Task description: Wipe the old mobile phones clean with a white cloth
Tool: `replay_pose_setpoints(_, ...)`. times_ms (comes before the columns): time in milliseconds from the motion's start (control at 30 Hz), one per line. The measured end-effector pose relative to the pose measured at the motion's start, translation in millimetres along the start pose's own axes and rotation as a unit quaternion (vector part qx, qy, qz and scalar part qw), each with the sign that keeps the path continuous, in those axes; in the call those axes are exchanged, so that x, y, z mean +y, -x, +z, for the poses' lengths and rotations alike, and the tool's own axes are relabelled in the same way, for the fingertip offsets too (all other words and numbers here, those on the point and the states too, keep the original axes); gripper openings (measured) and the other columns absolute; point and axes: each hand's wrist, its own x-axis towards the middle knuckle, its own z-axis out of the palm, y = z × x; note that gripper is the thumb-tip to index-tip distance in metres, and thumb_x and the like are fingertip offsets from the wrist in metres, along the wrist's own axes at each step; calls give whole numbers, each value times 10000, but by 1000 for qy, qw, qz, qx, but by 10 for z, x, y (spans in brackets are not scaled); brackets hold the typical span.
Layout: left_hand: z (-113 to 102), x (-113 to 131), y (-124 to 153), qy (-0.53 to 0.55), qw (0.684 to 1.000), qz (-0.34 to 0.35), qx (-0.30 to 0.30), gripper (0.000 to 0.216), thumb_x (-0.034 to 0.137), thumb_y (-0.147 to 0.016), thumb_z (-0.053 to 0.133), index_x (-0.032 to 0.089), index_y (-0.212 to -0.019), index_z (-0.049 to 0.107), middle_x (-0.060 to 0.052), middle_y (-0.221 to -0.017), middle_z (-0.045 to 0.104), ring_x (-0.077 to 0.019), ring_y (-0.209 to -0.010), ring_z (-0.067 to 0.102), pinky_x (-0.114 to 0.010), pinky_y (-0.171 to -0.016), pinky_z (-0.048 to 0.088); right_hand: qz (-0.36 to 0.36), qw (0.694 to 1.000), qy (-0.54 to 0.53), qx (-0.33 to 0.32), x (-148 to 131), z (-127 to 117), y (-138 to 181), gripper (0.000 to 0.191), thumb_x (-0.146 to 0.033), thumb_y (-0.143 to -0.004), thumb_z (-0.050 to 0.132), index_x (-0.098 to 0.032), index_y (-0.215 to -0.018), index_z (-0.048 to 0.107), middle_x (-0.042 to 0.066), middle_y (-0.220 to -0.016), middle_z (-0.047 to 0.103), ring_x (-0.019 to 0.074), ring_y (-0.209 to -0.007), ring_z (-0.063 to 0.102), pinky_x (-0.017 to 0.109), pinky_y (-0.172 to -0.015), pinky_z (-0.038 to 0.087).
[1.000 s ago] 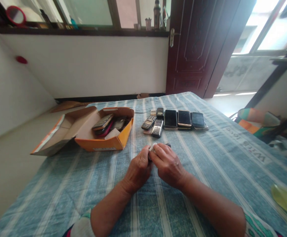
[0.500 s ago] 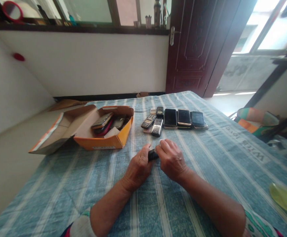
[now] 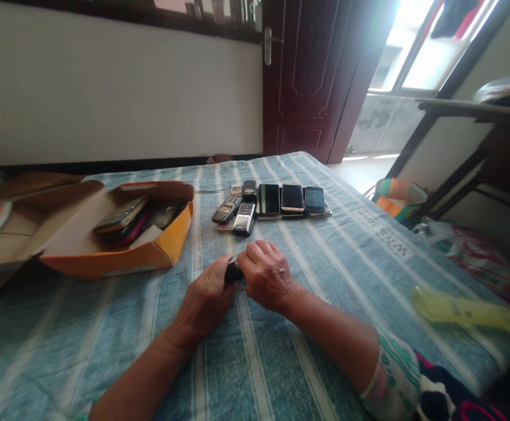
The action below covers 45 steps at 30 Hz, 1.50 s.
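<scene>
My left hand (image 3: 206, 292) is closed around a small black mobile phone (image 3: 232, 272), thumb on top; most of the phone is hidden by the fingers. At the phone's right end, my right hand (image 3: 267, 273) has its fingers curled over it. Just beyond my hands lie several old keypad phones, among them a dark one (image 3: 227, 209) and a silver one (image 3: 244, 218). To their right is a row of touchscreen phones: a black one (image 3: 268, 199), a gold-edged one (image 3: 292, 197) and a smaller grey one (image 3: 315, 199), resting on others beneath.
An orange cardboard box (image 3: 180, 234) with its lid folded open stands at the left, several phones (image 3: 123, 219) inside. A striped blue cloth (image 3: 325, 280) covers the table. A yellow translucent object (image 3: 460, 310) lies at the right edge. Beyond are a dark red door (image 3: 307, 76) and a stand (image 3: 469, 111).
The view has swung to the right, so the box and phones appear further left. Both hands stay on the black phone. The white bit seen by my right fingers earlier is now barely visible.
</scene>
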Motion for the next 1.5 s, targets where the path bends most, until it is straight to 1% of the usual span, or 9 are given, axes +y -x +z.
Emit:
replay_pose_setpoints(167, -79, 54, -49, 28, 999, -33, -16, 375, 356, -874, 489, 128, -1170, 511, -150, -1055, 698, -269, -904, 703, -384, -796, 585, -2, 1000, -5, -14, 4, -1, 1, 152, -174, -886, 485, -172, -778, 591, 68, -805, 537, 220, -802, 440, 343, -701, 348)
replay_pose_setpoints(367, -158, 72, -120, 56, 997, -53, -11, 348, 422, -898, 459, 129, -1038, 586, -100, -880, 717, -222, -745, 700, -333, -704, 578, -7, 1000, 3, -14, 18, 16, 0, 130, -200, -870, 518, -170, -774, 600, 73, -814, 544, 229, -806, 444, 353, -702, 355)
replay_pose_setpoints(533, -189, 87, -159, 59, 998, -24, 1, 325, 409, -906, 448, 137, -912, 626, -77, -788, 697, -207, -694, 678, -311, -672, 552, -20, 1000, 3, -8, 10, 7, 3, 155, -170, -874, 486, -164, -774, 605, 83, -807, 533, 232, -802, 426, 360, -703, 351)
replay_pose_setpoints(833, -266, 141, -192, 71, 995, -58, -38, 269, 363, -897, 417, 184, -882, 616, -48, -788, 701, -185, -700, 668, -288, -674, 533, -68, 997, -35, 24, -69, 7, 8, 242, -143, -913, 408, -146, -808, 626, 75, -807, 541, 225, -798, 434, 361, -730, 363)
replay_pose_setpoints(933, -258, 124, -182, 64, 996, -50, -32, 263, 367, -899, 429, 181, -884, 615, -54, -790, 704, -184, -691, 669, -283, -661, 527, -59, 998, -32, 15, -59, 5, 1, 207, -151, -894, 447, -150, -793, 628, 75, -807, 551, 225, -794, 440, 358, -725, 369)
replay_pose_setpoints(1067, -215, 90, -170, 56, 998, -33, -5, 304, 424, -905, 445, 178, -880, 623, -51, -766, 698, -188, -648, 668, -287, -633, 522, -15, 1000, -8, -9, 23, 1, -15, 178, -165, -869, 491, -156, -753, 626, 85, -805, 559, 228, -792, 445, 353, -708, 374)
replay_pose_setpoints(1233, -185, 72, -164, 53, 998, -43, -1, 302, 441, -897, 456, 192, -888, 625, -41, -774, 702, -196, -654, 675, -290, -632, 523, 24, 999, 17, -19, 104, 4, -20, 146, -154, -846, 516, -149, -752, 627, 93, -815, 555, 227, -806, 448, 348, -706, 379)
replay_pose_setpoints(1367, -199, 81, -165, 56, 998, -41, -4, 290, 428, -895, 444, 197, -867, 617, -33, -753, 695, -186, -637, 663, -283, -619, 515, -20, 1000, -6, -8, 32, 13, -5, 187, -147, -879, 468, -148, -771, 621, 89, -815, 543, 224, -808, 438, 354, -721, 381)
replay_pose_setpoints(1500, -230, 88, -167, 55, 997, -41, -20, 240, 339, -888, 426, 193, -817, 602, -27, -692, 661, -169, -595, 634, -272, -588, 491, -76, 996, -46, 7, -64, 22, 13, 232, -135, -914, 403, -143, -830, 620, 77, -825, 530, 218, -825, 437, 360, -765, 383)
